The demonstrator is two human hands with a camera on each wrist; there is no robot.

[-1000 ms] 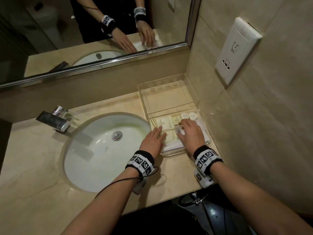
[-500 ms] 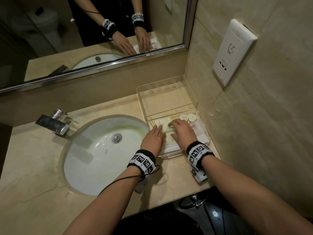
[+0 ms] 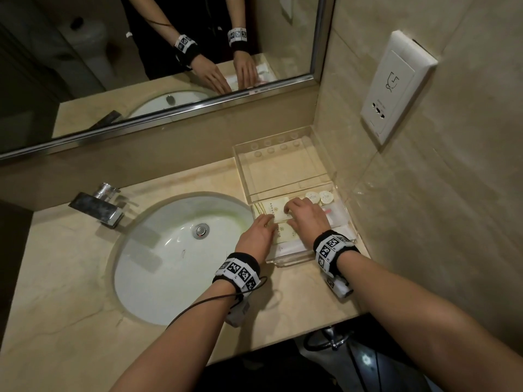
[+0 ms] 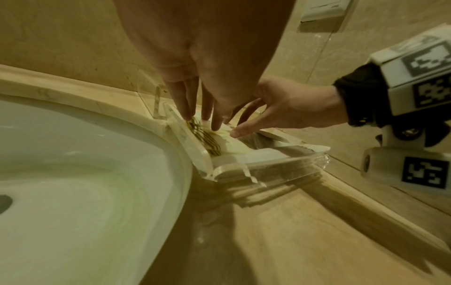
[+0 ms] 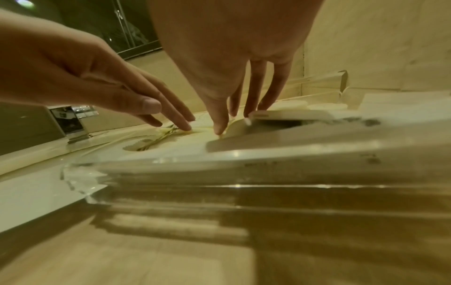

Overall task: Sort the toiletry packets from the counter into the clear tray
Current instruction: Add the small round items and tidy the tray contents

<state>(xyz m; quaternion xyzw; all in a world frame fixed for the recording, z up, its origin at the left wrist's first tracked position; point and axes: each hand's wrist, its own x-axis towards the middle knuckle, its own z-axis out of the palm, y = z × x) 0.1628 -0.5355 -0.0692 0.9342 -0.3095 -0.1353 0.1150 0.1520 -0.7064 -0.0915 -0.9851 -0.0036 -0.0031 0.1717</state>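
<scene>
The clear tray (image 3: pixel 325 176) stands on the counter in the right corner, its near compartment full of pale yellow toiletry packets (image 3: pixel 276 208) and white packets (image 3: pixel 291 246). Two small round containers (image 3: pixel 319 197) sit at the back of that compartment. My left hand (image 3: pixel 259 232) lies with straight fingers on the packets by the tray's left wall (image 4: pixel 195 146). My right hand (image 3: pixel 304 215) reaches over the packets, fingertips (image 5: pixel 219 129) pressing down on a yellow one. In the left wrist view both hands touch the packets (image 4: pixel 207 138). Neither hand grips anything.
A white oval sink (image 3: pixel 175 250) lies left of the tray, with a chrome faucet (image 3: pixel 99 206) behind it. The mirror (image 3: pixel 158 52) runs along the back wall. A white wall socket (image 3: pixel 396 86) sits on the tiled right wall. The tray's far compartment (image 3: pixel 283 171) holds nothing.
My right hand has slid left and further back across the packets, away from the round containers. The left hand stays at the tray's left side.
</scene>
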